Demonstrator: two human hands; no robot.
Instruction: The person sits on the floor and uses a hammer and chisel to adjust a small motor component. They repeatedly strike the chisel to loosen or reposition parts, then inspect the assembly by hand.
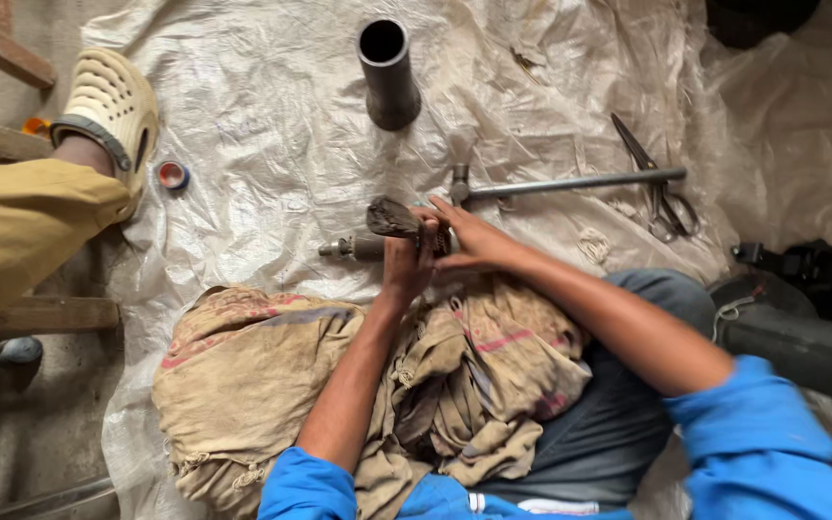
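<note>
Both hands worked mid-sheet: left hand (406, 262) clamped the metal shaft (353, 247), right hand (469, 241) fingers closed on a rag (392, 217), wiping unfinished.

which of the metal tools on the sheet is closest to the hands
The hammer, whose head lies just above the right hand. The scissors lie further right, past the hammer's handle end, and the upright dark pipe stands further up the sheet.

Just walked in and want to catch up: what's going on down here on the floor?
A person sits on a white woven sheet, cloth over the lap. The left hand and right hand together grip a small metal shaft part with a dark rag. A hammer, scissors and a pipe lie nearby.
</note>
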